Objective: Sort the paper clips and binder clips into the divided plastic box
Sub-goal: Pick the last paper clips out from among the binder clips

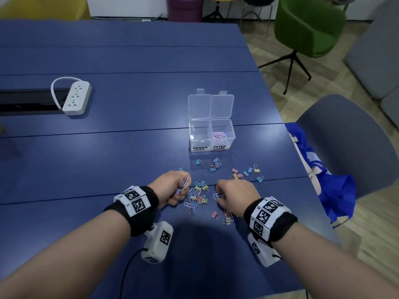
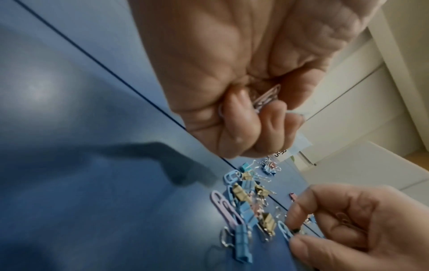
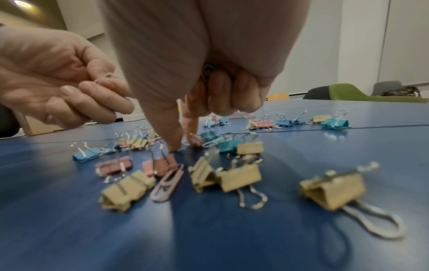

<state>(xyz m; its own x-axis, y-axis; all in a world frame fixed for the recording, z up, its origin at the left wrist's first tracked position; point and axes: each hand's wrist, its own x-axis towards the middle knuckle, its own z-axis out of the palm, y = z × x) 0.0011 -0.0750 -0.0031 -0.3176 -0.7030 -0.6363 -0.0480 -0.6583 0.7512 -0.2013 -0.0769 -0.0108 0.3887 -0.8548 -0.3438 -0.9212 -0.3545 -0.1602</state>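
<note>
The clear divided box (image 1: 233,134) stands open; its "PAPER CLIPS" half holds paper clips (image 1: 219,134), while the "BINDER CLIPS" half looks empty. Pastel binder clips (image 1: 199,192) and loose paper clips (image 1: 188,205) lie scattered on the blue table in front of it. My left hand (image 1: 181,190) hovers over the pile, its curled fingers gripping a bunch of paper clips (image 2: 267,97). My right hand (image 1: 218,196) is down at the table, thumb and forefinger pinching a blue paper clip (image 2: 284,230). A pink paper clip (image 3: 167,183) lies among yellow binder clips (image 3: 241,177).
More binder clips (image 1: 248,171) spread toward the table's right edge. A white power strip (image 1: 76,98) lies far left. A blue bag (image 1: 323,180) rests on a grey chair (image 1: 356,147) at the right, and a green chair (image 1: 308,24) stands beyond.
</note>
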